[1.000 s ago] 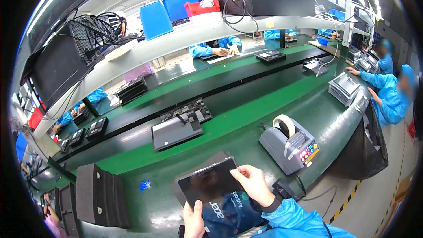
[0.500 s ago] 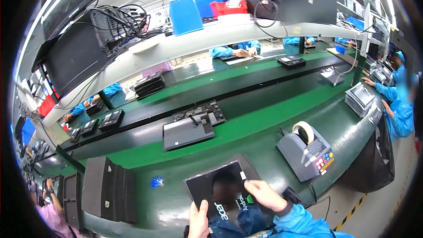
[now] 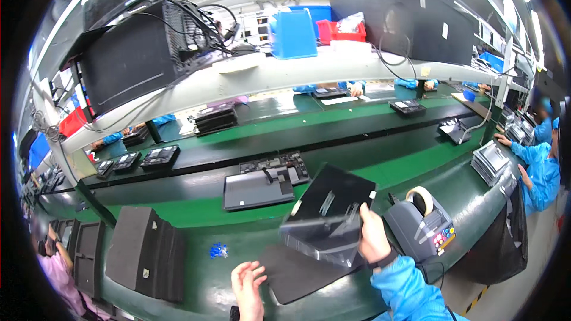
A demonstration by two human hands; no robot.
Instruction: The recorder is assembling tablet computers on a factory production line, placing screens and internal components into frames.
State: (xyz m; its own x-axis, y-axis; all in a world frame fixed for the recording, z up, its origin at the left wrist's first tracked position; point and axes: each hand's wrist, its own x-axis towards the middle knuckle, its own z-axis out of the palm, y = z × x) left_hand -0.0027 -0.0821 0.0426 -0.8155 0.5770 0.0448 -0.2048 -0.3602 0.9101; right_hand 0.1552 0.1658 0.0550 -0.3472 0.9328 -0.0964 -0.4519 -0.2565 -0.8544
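Observation:
A dark, glossy screen panel point(image 3: 333, 205) with clear film along its near edge is raised and tilted above the bench. My right hand point(image 3: 375, 236) grips its right edge, thumb on the face towards me. Under it lies a dark grey mat point(image 3: 291, 276), partly covered by the panel. Just left of the mat, my left hand point(image 3: 248, 290) is held up with its fingers apart and slightly curled, touching nothing. Beyond the panel, an opened flat device part point(image 3: 259, 190) with exposed electronics rests on the bench.
A tape dispenser point(image 3: 419, 229) stands to the right. Blue bits point(image 3: 218, 251) lie on the bench, with dark foam blocks point(image 3: 140, 252) at left. Stacked grey panels point(image 3: 489, 165) sit near a co-worker point(image 3: 538, 157). A shelf beam point(image 3: 285, 71) crosses above.
My right hand has lifted the panel off the mat and tilted it, moving it away from me. My left hand has let go of it. The head view has shifted.

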